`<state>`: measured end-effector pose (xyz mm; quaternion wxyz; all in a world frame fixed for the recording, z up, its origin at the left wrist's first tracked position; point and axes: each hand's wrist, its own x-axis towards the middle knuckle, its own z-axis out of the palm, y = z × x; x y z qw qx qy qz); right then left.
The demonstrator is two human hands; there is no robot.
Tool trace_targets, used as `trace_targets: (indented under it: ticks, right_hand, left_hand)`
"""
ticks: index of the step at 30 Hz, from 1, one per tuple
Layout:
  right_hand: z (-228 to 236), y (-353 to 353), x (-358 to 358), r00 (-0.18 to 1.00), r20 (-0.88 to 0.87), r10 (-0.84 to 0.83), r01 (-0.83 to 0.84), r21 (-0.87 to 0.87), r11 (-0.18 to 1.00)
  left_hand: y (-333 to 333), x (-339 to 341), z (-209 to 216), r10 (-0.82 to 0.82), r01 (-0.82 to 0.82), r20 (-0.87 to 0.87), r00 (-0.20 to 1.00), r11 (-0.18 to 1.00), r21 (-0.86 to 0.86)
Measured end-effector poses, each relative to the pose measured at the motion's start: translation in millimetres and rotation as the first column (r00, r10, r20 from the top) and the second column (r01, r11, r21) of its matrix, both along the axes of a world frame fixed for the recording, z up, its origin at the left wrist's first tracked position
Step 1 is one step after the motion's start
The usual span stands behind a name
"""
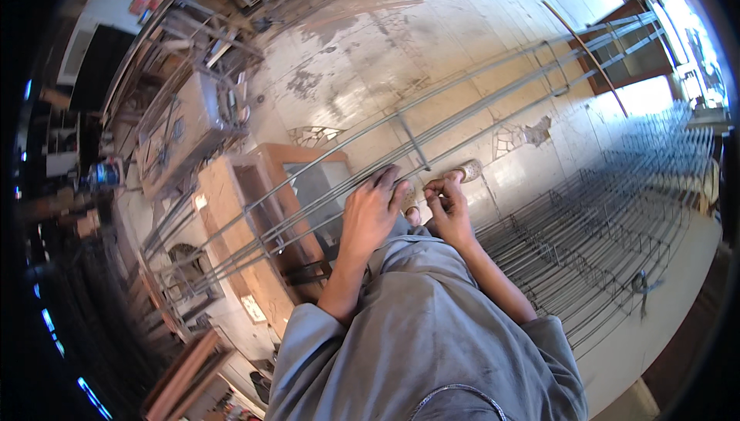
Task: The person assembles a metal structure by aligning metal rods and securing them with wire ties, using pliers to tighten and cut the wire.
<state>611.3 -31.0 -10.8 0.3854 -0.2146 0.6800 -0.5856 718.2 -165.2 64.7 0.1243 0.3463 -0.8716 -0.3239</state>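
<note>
A long cage of thin grey steel rods [467, 110] runs diagonally in front of me, from the lower left to the upper right. Crosswise rectangular wire ties [413, 142] join its bars. Over the near bars lies my left hand [368, 217], its fingers stretched out and the fingertips at the rods; whether they press on them is hard to tell. Just to the right, my right hand [453, 209] is closed, thumb and fingers pinched together near my body. Anything between those fingers is too small or hidden to make out.
Many similar wire cages [570, 228] lie stacked at the right. A wooden cabinet frame [250, 221] stands under the rods at the left, with a cluttered wooden box [181, 132] behind it. A brown stick [583, 47] leans across the far end. My sandals [469, 170] are below.
</note>
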Motion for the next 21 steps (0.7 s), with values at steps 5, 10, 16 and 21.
trace_targets:
  ticks: [5,10,16,21]
  right_hand:
    - [-25.0,2.6,4.0,0.982,-0.177,0.058,-0.06,-0.004,0.998]
    - [-13.2,9.4,-0.2,0.99,-0.04,0.134,-0.133,0.026,0.991]
    - [-17.1,13.9,-0.4,0.95,-0.067,0.305,-0.293,0.141,0.946]
    - [-12.9,13.9,4.6,0.935,-0.046,0.353,-0.347,0.103,0.932]
  left_hand:
    - [-7.0,26.7,-2.1,0.026,-0.025,0.162,0.986,1.0,-0.01]
    - [-13.2,65.8,6.9,0.096,-0.115,0.275,0.957,0.992,0.054]
    - [-13.4,81.1,-14.3,0.111,-0.128,0.185,0.976,0.989,0.08]
    - [-22.9,80.8,-10.2,0.047,-0.071,0.195,0.98,0.991,0.117]
